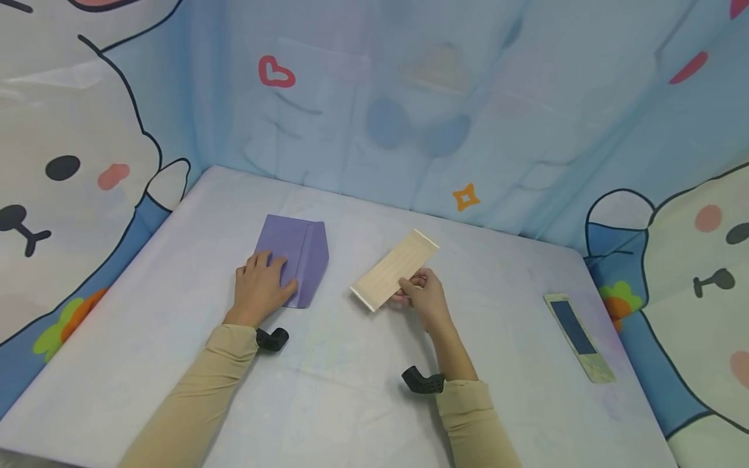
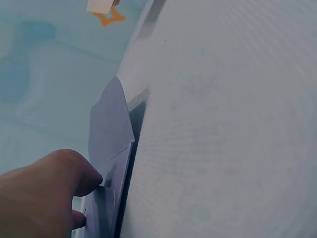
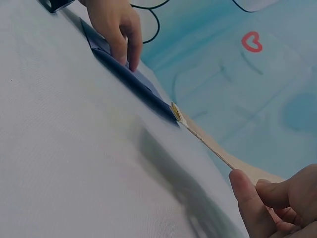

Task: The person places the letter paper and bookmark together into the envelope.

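Observation:
A purple envelope [image 1: 283, 250] lies on the table with its flap [image 1: 316, 263] unfolded to the right. My left hand [image 1: 260, 286] rests on it, fingers spread over the body. In the left wrist view the thumb [image 2: 81, 171] is at the pocket's edge, which stands slightly raised. My right hand [image 1: 424, 296] pinches a thin, flat, pale wood-grain card [image 1: 393, 270] by its near long edge, thumb on top. It is held up, tilted, to the right of the envelope. The right wrist view shows its layered far end [image 3: 177, 113] overlapping the envelope [image 3: 129, 79].
A long pale-yellow flat piece with a dark blue panel [image 1: 576, 335] lies at the table's right side. White cloth [image 1: 328, 403] covers the table. A blue printed curtain [image 1: 351, 117] hangs behind it. Black wrist-worn cameras [image 1: 422, 381] sit at both sleeves.

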The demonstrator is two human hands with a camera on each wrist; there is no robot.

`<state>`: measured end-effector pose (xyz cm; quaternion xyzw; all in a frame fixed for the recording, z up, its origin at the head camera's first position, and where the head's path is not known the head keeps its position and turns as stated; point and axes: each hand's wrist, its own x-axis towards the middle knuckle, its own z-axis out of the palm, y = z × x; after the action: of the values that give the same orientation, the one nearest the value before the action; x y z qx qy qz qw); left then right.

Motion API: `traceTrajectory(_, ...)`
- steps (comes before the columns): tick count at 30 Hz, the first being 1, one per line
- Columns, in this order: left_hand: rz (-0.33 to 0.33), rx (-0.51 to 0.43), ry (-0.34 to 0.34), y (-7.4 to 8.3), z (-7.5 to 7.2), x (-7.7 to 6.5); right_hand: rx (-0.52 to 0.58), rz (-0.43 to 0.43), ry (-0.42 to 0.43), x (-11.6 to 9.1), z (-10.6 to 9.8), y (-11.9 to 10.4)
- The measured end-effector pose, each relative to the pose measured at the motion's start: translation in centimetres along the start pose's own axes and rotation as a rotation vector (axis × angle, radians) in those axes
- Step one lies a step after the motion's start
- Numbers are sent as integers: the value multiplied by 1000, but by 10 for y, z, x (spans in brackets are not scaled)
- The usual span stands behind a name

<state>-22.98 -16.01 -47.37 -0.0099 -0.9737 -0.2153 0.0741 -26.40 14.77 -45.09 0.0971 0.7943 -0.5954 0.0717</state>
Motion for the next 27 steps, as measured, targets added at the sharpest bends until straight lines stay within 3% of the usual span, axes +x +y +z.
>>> traceTrajectory(16, -2, 6, 22, 0, 1, 2, -1, -36, -18, 0, 8, -3)
traceTrajectory(27, -15, -1, -8, -1, 0, 3, 39, -36, -16, 2, 22, -14)
